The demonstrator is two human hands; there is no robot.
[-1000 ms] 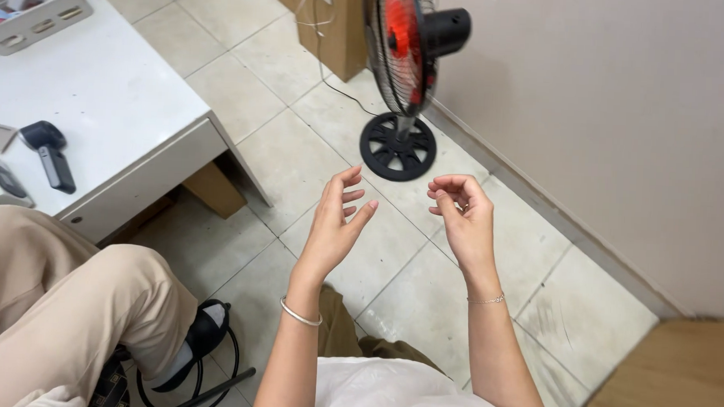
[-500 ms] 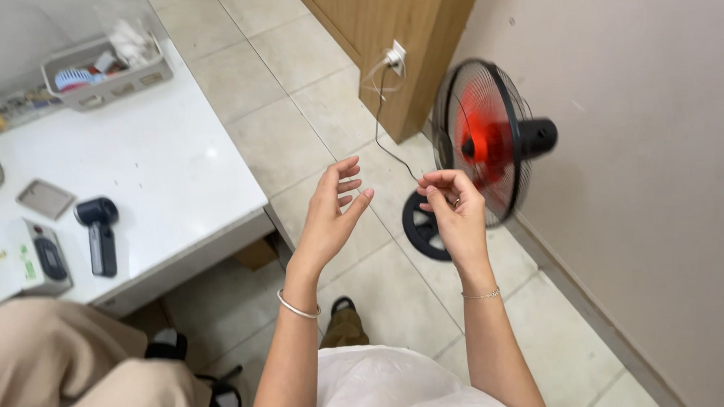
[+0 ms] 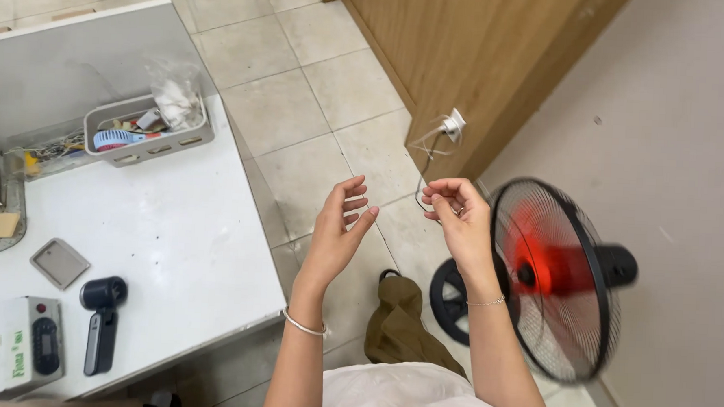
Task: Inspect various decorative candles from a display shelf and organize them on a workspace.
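The white table [image 3: 157, 243] fills the left of the view, well apart from both raised hands. The black standing fan [image 3: 558, 277] with red blades sits on the tiled floor just right of the right hand [image 3: 459, 220], its grille facing left toward the person and its hub axis running roughly level, left to right. An olive cloth bag [image 3: 401, 323] lies on the floor between the 2 forearms. A grey basket [image 3: 145, 133] of small items rests at the table's far edge; a black handheld device [image 3: 100, 322] lies near its front edge, long axis pointing away from the person.

The left hand [image 3: 336, 235] is open, fingers spread and lightly curved, holding nothing. The right hand's fingertips [image 3: 439, 207] are pinched together; whether anything is gripped between them cannot be told.
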